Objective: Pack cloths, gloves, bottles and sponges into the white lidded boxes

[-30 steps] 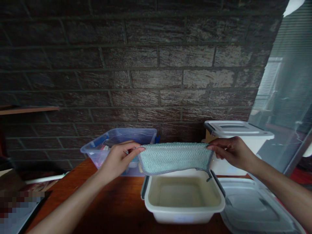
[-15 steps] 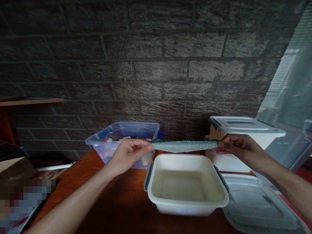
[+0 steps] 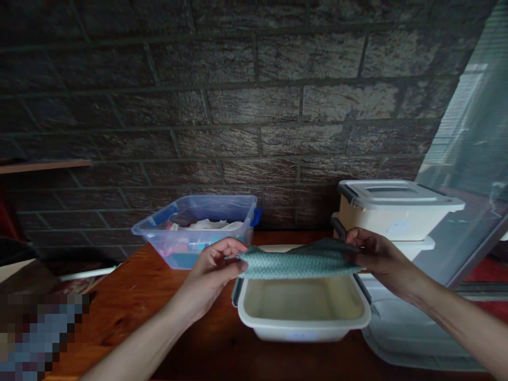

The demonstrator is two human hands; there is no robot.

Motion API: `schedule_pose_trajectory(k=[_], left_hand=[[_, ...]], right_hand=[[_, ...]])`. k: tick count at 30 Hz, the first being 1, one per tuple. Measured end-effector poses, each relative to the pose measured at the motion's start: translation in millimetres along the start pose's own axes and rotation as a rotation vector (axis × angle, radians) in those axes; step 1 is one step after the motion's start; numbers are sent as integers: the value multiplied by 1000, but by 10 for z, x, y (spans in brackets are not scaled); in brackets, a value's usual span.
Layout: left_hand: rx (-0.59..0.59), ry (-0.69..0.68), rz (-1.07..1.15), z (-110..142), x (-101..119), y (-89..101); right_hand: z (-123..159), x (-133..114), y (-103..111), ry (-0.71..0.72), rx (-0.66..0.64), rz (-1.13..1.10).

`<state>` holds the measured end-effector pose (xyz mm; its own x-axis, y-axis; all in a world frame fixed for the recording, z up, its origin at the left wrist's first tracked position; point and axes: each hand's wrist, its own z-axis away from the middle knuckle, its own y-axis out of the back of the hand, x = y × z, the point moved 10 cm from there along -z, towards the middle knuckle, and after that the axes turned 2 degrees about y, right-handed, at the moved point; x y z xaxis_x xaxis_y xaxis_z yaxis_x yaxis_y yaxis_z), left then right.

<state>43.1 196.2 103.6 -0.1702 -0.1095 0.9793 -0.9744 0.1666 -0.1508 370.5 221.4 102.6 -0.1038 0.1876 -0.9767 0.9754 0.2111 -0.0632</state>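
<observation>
A light teal knitted cloth point(image 3: 297, 263) with a dark checked edge is stretched flat and folded between my two hands, just above an open white plastic tub point(image 3: 305, 317). My left hand point(image 3: 216, 267) pinches its left end, fingers closed on the fabric. Its right end is gripped by my right hand point(image 3: 375, 254), also closed. The tub's inside looks empty. Both forearms reach in from the bottom corners.
A clear blue-tinted bin point(image 3: 198, 225) with cloths inside stands at the back left on the wooden table point(image 3: 130, 307). Two lidded white tubs point(image 3: 392, 209) are stacked at the back right. A loose translucent lid point(image 3: 400, 338) lies right of the open tub. A brick wall point(image 3: 238, 106) runs behind.
The cloth hung down open a second ago, was raised edge-on, and is now folded over and lowered close to the open tub. Both hands kept their grip.
</observation>
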Motion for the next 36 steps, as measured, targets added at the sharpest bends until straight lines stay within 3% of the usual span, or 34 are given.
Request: schedule_pose_trajectory(k=[4, 8, 12, 16, 20, 25, 32, 36], left_hand=[[-9, 119, 83, 120, -114, -67], [-43, 170, -26, 192, -228, -87], [16, 61, -114, 125, -145, -45], [106, -112, -86, 33, 51, 1], [13, -39, -3, -3, -12, -103], [39, 32, 19, 7, -169, -64], [124, -106, -219, -27, -17, -4], [133, -164, -180, -38, 60, -15]], right_hand=[[91, 131, -60, -116, -112, 1], [114, 205, 18, -93, -142, 266], [105, 124, 27, 6, -137, 401], [112, -14, 122, 83, 33, 257], [130, 25, 85, 52, 10, 41], [140, 177, 86, -59, -95, 84], [84, 125, 171, 98, -45, 380], [138, 63, 188, 183, 45, 367]])
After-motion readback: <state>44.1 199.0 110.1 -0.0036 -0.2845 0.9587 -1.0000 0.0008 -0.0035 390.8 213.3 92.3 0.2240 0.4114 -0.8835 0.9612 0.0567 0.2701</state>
